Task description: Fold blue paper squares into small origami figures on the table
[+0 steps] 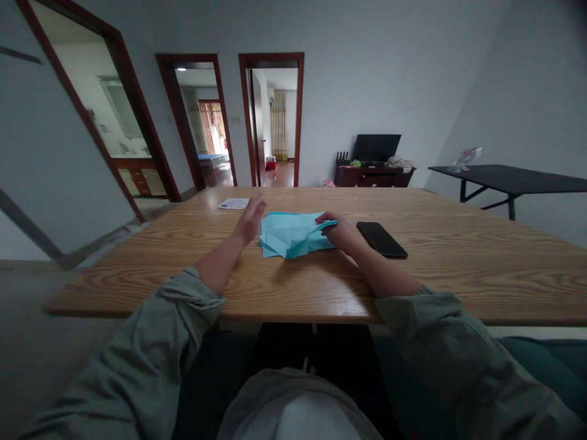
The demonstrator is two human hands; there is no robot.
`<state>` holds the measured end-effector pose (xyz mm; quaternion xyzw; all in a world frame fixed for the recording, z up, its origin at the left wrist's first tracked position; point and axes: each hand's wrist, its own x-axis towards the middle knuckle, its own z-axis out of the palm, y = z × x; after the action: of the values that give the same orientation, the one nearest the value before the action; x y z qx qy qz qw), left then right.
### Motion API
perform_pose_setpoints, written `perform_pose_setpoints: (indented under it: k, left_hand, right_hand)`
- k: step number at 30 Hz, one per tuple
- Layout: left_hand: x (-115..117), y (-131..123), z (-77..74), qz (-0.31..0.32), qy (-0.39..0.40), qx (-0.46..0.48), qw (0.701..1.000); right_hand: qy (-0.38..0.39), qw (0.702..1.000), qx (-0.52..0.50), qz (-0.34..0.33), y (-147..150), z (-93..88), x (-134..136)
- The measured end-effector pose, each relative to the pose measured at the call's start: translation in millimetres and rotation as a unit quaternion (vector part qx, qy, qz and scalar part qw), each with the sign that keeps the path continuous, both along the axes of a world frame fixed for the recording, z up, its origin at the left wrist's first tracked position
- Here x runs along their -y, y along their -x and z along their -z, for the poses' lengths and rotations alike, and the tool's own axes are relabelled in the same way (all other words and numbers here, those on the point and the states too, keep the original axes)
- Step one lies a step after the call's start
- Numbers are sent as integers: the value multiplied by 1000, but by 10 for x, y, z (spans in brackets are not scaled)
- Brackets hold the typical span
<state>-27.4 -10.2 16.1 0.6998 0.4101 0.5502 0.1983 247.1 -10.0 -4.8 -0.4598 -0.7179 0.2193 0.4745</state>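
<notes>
In the head view, the left hand (250,221) is raised and open with fingers spread, just left of a folded light-blue sheet (288,235) on the wooden table (440,269), while the right hand (334,232) pinches the sheet's right edge, near a black smartphone (381,239) to its right.

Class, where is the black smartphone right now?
In the head view, the black smartphone lies on the wooden table, just right of the person's right hand.
</notes>
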Motion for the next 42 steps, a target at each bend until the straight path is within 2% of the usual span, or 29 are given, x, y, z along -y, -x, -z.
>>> perform_pose_setpoints:
  k: [2, 4, 6, 8, 11, 14, 16, 18, 20, 22, 23, 25, 27, 28, 30, 33, 36, 39, 42]
  left_hand:
    - [40, -29, -23, 31, 2, -19, 999]
    - [97, -147, -54, 87, 26, -55, 994]
    - [192, -342, -120, 164, 95, -73, 979]
    - [328, -567, -225, 222, 165, -72, 958]
    - [548, -839, -400, 281, 128, -75, 948]
    - [676, -930, -519, 249, 64, -29, 966]
    - [686, -896, -553, 225, 47, 32, 973]
    - [646, -817, -565, 217, 72, 102, 968]
    - [571, -719, -566, 213, 113, 167, 956]
    - [474, -616, -553, 210, 137, 218, 943]
    - [421, -566, -536, 209, 152, 230, 938]
    - [309, -471, -475, 204, 195, 225, 933]
    - [192, -384, -378, 179, 226, 199, 937]
    - [134, -344, -320, 163, 232, 179, 942]
    - [22, -266, -200, 109, 242, 98, 959]
    - [-112, -167, -37, 1, 236, -120, 964]
    - [-174, -120, 77, -51, 191, -298, 934]
    - [-153, -132, 127, -78, 160, -380, 908]
    - [-65, -172, 117, -83, 112, -428, 893]
  right_hand:
    - [-2, 995, -97, -40, -13, -15, -27]
    - [-27, 988, -139, -61, -11, -59, -17]
    - [-101, 988, -111, -43, 20, -150, 55]
    - [-223, 974, -41, -9, 91, -282, 187]
    - [-345, 938, 24, -21, 245, -494, 432]
    - [-376, 925, 55, 4, 359, -636, 634]
    - [-347, 933, 85, 51, 367, -681, 704]
    - [-294, 945, 104, 95, 311, -699, 699]
    - [-243, 958, 81, 127, 201, -699, 613]
    - [-180, 974, 15, 138, 56, -679, 466]
    - [-129, 983, -26, 125, -21, -659, 385]
    - [33, 993, -85, 75, -166, -597, 243]
    - [178, 978, -105, 2, -273, -504, 155]
    - [223, 969, -101, -37, -305, -449, 132]
    - [247, 966, -57, -44, -322, -332, 110]
    - [168, 977, 120, 46, -260, -167, 81]
    - [68, 956, 265, 104, -188, -47, 34]
    - [17, 941, 322, 106, -171, 16, 14]
    - [-41, 933, 349, 74, -185, 23, 43]
